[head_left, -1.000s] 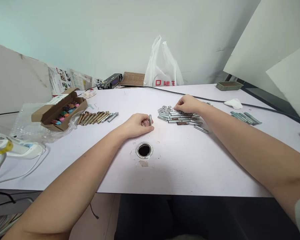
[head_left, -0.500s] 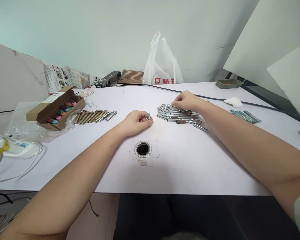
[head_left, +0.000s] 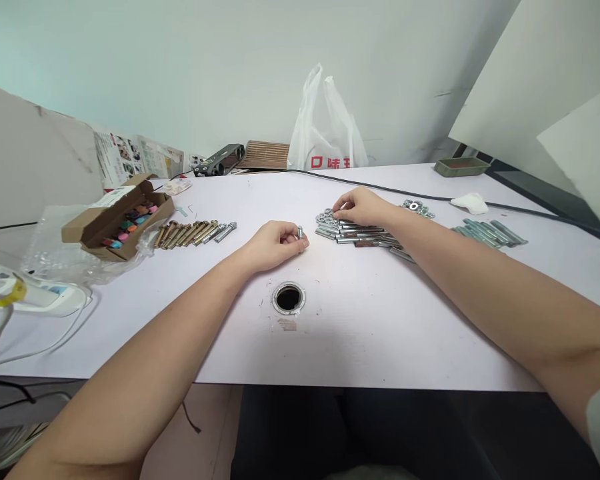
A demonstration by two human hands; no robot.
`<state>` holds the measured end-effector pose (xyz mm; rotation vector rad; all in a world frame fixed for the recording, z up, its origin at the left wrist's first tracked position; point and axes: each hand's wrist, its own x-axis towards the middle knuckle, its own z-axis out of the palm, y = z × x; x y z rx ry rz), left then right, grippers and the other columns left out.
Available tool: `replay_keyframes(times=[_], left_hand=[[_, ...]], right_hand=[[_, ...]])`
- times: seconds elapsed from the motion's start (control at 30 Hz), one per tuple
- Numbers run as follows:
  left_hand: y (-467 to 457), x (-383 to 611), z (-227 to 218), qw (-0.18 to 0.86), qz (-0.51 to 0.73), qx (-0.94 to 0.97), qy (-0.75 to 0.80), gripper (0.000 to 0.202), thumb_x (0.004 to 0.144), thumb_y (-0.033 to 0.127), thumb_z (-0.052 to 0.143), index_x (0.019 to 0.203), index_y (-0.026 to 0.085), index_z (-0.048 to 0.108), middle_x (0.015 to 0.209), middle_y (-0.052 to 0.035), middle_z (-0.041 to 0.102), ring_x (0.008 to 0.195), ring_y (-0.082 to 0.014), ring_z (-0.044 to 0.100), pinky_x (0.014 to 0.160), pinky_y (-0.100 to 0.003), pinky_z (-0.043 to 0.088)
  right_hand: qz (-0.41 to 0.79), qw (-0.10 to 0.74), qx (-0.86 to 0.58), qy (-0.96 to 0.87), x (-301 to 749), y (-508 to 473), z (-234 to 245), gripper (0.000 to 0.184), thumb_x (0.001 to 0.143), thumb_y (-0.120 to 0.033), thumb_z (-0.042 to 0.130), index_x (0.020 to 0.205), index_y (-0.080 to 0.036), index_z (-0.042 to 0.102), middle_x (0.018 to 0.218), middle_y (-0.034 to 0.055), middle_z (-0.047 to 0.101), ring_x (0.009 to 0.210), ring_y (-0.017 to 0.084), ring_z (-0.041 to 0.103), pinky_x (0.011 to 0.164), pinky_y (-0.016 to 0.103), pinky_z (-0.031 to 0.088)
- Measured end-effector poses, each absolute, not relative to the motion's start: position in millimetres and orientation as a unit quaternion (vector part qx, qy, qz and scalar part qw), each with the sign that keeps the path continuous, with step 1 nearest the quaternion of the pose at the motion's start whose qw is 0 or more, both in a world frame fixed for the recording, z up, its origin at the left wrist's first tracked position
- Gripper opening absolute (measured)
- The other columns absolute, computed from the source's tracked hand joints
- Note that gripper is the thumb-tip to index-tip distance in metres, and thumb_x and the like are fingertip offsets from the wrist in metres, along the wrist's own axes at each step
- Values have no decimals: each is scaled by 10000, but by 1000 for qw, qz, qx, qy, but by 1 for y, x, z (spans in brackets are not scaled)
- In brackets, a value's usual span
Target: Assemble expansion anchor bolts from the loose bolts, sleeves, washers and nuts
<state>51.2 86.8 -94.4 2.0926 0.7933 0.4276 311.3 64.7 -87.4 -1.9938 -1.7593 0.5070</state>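
- Left hand (head_left: 279,245): fingers clamped on a metal piece (head_left: 301,231) — lower part hidden — between the table's (head_left: 380,333) near and far edges.
- Right hand (head_left: 359,207): at the metal rings (head_left: 325,217); fingertips obscured, cannot tell whether they grip.
- Right forearm (head_left: 480,287) covers some metal tubes (head_left: 350,239).

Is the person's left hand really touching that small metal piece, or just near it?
Touching. The head view shows the left hand pinching the small metal piece between thumb and fingers, its top showing above the thumb.
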Motion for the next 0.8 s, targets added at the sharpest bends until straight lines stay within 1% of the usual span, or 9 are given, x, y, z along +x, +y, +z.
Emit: replay_keyframes(times=[0.07, 0.2, 0.3, 0.43, 0.57, 0.7, 0.8], left_hand=[[87, 52, -94, 419, 171, 834, 316, 333, 783, 464, 662, 830, 135, 667, 606, 43, 470, 549, -71, 385, 507, -227, 294], [87, 52, -95, 418, 173, 835, 312, 332, 782, 463, 663, 834, 135, 670, 605, 44, 468, 551, -71, 385, 512, -225, 296], [88, 52, -95, 419, 172, 834, 314, 336, 785, 469, 661, 845, 138, 671, 608, 44, 467, 552, -72, 381, 511, -226, 293], [88, 51, -95, 424, 169, 833, 313, 335, 787, 470, 660, 847, 140, 668, 609, 44, 466, 551, -73, 379, 511, -229, 290], [88, 51, -95, 424, 173, 833, 311, 337, 784, 472, 663, 841, 140, 667, 608, 41, 477, 547, -74, 386, 511, -232, 293], [88, 51, -95, 423, 172, 834, 309, 330, 787, 465, 662, 843, 140, 667, 608, 41, 474, 549, -74, 387, 514, -232, 295], [87, 51, -94, 421, 171, 834, 314, 329, 784, 465, 665, 844, 141, 670, 611, 40, 476, 551, -74, 390, 514, -232, 300]], right_hand=[[184, 207, -712, -645, 312, 66, -88, 236, 805, -278, 724, 1010, -162, 752, 943, 83, 726, 759, 164, 622, 719, 287, 481], [187, 208, -708, -649, 313, 69, -91, 212, 812, -267, 709, 991, -155, 735, 943, 78, 722, 761, 153, 616, 689, 266, 464], [185, 213, -715, -639, 313, 70, -92, 191, 808, -272, 713, 942, -136, 701, 932, 80, 716, 748, 142, 602, 667, 255, 451], [194, 210, -714, -639, 313, 68, -91, 164, 804, -290, 712, 853, -138, 677, 855, 66, 704, 701, 131, 570, 625, 252, 431], [197, 217, -706, -645, 312, 68, -91, 143, 802, -278, 704, 839, -140, 689, 836, 55, 705, 692, 126, 567, 628, 251, 429], [188, 215, -699, -655, 311, 68, -91, 144, 797, -277, 703, 807, -133, 709, 795, 63, 702, 676, 129, 553, 627, 262, 428], [185, 224, -701, -652, 310, 65, -89, 150, 804, -286, 698, 799, -137, 712, 812, 72, 707, 689, 139, 566, 644, 274, 435]])
